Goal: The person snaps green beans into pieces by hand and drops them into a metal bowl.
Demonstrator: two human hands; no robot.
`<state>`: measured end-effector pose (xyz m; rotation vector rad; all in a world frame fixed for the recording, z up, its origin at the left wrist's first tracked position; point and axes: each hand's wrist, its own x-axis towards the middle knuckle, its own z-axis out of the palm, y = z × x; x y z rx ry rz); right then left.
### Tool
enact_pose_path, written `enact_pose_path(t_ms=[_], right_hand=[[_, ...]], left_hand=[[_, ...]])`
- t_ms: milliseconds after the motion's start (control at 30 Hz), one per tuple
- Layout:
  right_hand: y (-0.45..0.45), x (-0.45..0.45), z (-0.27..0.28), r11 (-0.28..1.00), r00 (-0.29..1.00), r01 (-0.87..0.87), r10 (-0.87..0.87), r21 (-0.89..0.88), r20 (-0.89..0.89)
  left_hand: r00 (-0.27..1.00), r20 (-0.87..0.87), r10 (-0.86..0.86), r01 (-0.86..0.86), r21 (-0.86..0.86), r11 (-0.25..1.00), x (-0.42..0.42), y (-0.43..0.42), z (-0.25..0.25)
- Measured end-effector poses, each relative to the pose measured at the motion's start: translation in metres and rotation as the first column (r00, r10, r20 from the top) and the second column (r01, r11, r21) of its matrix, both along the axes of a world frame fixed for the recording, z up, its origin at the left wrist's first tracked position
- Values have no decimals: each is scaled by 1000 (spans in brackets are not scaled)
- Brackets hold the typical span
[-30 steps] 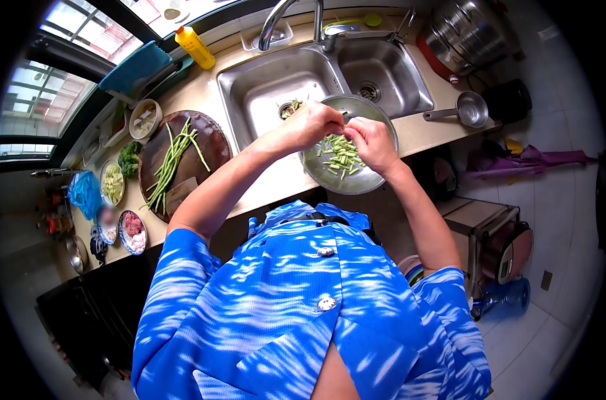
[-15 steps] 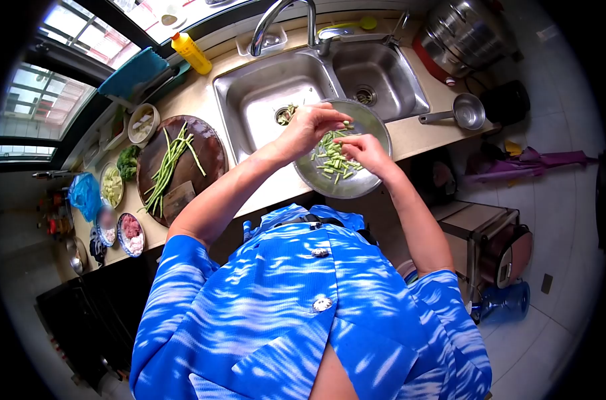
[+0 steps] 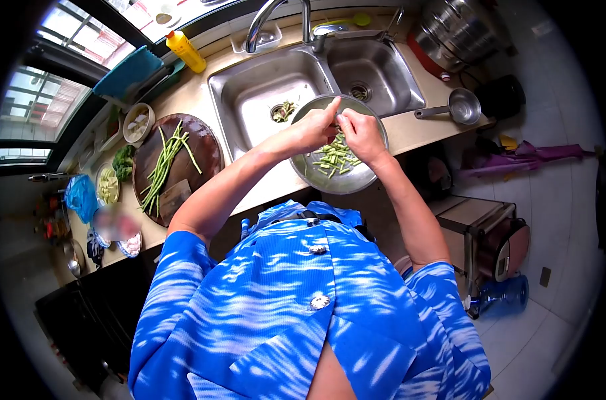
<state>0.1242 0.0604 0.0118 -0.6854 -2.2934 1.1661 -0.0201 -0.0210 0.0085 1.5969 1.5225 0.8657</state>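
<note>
Over a round metal bowl [image 3: 349,186], my left hand [image 3: 318,128] and my right hand [image 3: 364,137] meet with their fingers closed. They appear to grip a green bean between them, mostly hidden by the fingers. Below them, short green bean pieces [image 3: 335,161] lie in the bowl. The bowl overlaps the front of the double sink. Whole long beans [image 3: 166,163] rest on a round dark chopping board [image 3: 206,143] to the left.
Green scraps lie at the drain of the left sink basin [image 3: 256,93], under the faucet [image 3: 307,23]. A small saucepan [image 3: 464,107] and steamer [image 3: 446,37] stand right. Left are a yellow bottle [image 3: 186,52], broccoli [image 3: 123,162] and small dishes.
My hands have come together over the bowl. The left has turned so its thumb points up, and the right has risen to meet it. The view has shifted slightly.
</note>
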Motion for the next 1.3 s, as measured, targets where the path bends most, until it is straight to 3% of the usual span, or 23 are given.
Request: enact_pose_path(t_ms=[100, 267, 333, 367, 533, 600, 633, 667, 700, 733, 767, 800, 867, 900, 1000, 1033, 1067, 1100, 1133, 1167, 1200, 1267, 1300], right_hand=[[1, 4, -2, 990, 990, 140, -140, 1, -7], [5, 5, 0, 997, 993, 63, -67, 48, 96], [5, 2, 1, 943, 999, -10, 20, 332, -28], [5, 3, 3, 964, 995, -71, 49, 258, 92], [-2, 2, -1, 952, 990, -83, 45, 295, 131], [-3, 4, -10, 998, 996, 31, -26, -59, 84], [-4, 2, -20, 871, 998, -22, -13, -491, -68], [-2, 5, -26, 871, 998, -24, -10, -490, -67], [-4, 6, -23, 549, 976, -140, -62, -824, -207], [-5, 7, -19, 112, 937, -287, -173, -951, -303], [-9, 7, -16, 11, 931, -286, -233, -958, -281], [-8, 7, -16, 11, 931, -286, -235, -958, -280], [-7, 8, -16, -280, 904, -316, -378, -907, -198], [-7, 10, -17, -278, 904, -317, -379, -907, -199], [-3, 20, -27, 134, 963, -171, -187, -976, -194], [5, 26, -43, 362, 994, -72, -51, -930, -97], [8, 29, -61, 362, 994, -73, -50, -929, -98], [8, 27, -65, 755, 998, -38, 2, -655, -56], [9, 27, -68, 973, 1000, -24, 26, -228, 5], [16, 32, -68, 993, 981, 100, -88, -63, 173], [18, 32, -66, 993, 981, 102, -90, -64, 174], [25, 28, -62, 915, 997, 76, -82, -396, 1], [20, 25, -51, 890, 999, 29, -42, -455, -17]], left_hand=[[998, -35, 56, -55, 37, 998, -5, -6, 0], [989, -79, 124, -108, 184, 977, -6, -12, 4], [987, -89, 132, -117, 153, 981, -6, -11, 6], [985, -102, 139, -126, 125, 984, -6, -10, 7], [990, -79, 115, -97, 206, 974, -4, -5, 2], [989, -100, 113, -90, 205, 975, -4, -6, 7], [991, -80, 110, -88, 239, 967, -4, -7, 11], [992, -61, 107, -86, 273, 958, -3, -7, 13], [992, -62, 108, -87, 274, 958, -4, -7, 11], [994, -42, 102, -82, 343, 936, -5, -7, 7], [995, -22, 94, -77, 409, 909, -4, -8, 4], [995, -21, 93, -76, 409, 909, -3, -9, 1], [980, 42, 196, -188, 527, 829, -1, -11, -4], [969, 111, 220, -244, 559, 792, 2, -11, -5], [979, 98, 180, -205, 493, 845, -1, -9, -4], [978, 98, 182, -207, 493, 845, -1, -10, -6], [987, 76, 139, -158, 412, 897, -2, -9, -7], [994, 58, 95, -109, 328, 938, -3, -8, -10], [994, 57, 97, -111, 329, 938, -4, -7, -15], [995, 30, 93, -97, 332, 938, -2, -7, -19], [996, 4, 86, -83, 335, 938, 0, -7, -19], [995, -97, 8, 16, 245, 969, 0, -7, -20], [994, -105, 12, 10, 205, 979, 2, -6, -24]])
